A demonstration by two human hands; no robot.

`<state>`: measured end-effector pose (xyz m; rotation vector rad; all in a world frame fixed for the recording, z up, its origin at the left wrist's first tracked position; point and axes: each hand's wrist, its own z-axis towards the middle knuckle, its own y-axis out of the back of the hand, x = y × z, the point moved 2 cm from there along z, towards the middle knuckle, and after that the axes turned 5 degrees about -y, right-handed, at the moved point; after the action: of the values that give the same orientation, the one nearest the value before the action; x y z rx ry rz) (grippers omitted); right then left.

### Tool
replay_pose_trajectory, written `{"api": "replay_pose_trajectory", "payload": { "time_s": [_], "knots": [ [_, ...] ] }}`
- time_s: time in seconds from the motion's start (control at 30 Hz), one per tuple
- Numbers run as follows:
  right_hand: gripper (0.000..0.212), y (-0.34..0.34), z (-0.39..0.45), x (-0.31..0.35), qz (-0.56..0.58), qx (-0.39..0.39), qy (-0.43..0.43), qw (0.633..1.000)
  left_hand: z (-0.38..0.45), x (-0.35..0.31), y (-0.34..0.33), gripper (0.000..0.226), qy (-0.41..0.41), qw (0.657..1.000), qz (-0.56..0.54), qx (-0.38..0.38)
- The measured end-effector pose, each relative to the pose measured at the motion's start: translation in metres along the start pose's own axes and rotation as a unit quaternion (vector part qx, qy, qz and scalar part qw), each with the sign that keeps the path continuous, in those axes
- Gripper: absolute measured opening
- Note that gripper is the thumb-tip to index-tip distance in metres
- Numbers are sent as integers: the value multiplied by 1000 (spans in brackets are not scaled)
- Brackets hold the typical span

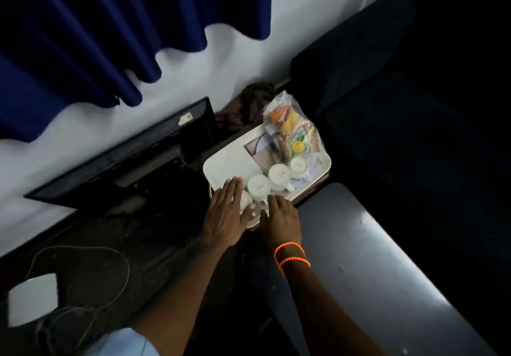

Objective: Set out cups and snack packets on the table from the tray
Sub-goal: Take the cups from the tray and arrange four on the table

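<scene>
A white tray (226,162) rests on a small dark stand by the wall. White cups stand in a row along its near edge: one (259,185) in the middle, another (278,175) beside it, a third (298,165) farther right. A fourth cup (246,200) is partly hidden between my hands. A clear bag of snack packets (290,126) lies at the tray's far right. My left hand (225,211) hovers flat over the tray's near left corner, fingers extended. My right hand (282,218), with orange bead bracelets at the wrist, reaches to the near edge beside that cup.
A grey table surface (365,259) stretches to the right of the tray. A dark monitor (124,156) leans against the white wall on the left. Cables and a white device (33,299) lie lower left. Blue curtains (96,37) hang above; a dark sofa (401,92) is at right.
</scene>
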<state>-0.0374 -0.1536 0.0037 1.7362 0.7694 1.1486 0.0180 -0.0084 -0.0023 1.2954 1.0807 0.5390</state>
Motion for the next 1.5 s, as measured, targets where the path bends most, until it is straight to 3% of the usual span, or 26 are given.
{"api": "replay_pose_trajectory", "payload": {
  "time_s": [0.17, 0.43, 0.6, 0.73, 0.9, 1.0, 1.3, 1.5],
  "knots": [
    [23, -37, 1, 5, 4, 31, -21, 999, 2, 26, -19, 87, 33, 994, -83, 66],
    [20, -57, 8, 1, 80, 1, -58, 995, 12, 35, -14, 71, 30, 985, -170, 17],
    [19, -42, -1, -1, 219, -33, -66, 973, 7, 28, 3, 68, 10, 986, -158, -46],
    [6, -25, -18, -7, 429, -48, -150, 890, 4, -1, 13, 74, 30, 980, -183, -76],
    [8, -20, -48, -41, 660, -4, -281, 696, 15, -59, 4, 72, -8, 973, -229, -35],
    [7, -20, -76, -75, 709, -37, -340, 617, 10, -100, -15, 64, -59, 971, -233, 16],
    [9, -33, -190, -168, 751, -112, -471, 450, -64, -218, -93, 63, -120, 936, -292, 155],
    [36, -44, -269, -210, 736, -161, -523, 398, -119, -272, -144, 67, -145, 914, -256, 280]
  ]
}}
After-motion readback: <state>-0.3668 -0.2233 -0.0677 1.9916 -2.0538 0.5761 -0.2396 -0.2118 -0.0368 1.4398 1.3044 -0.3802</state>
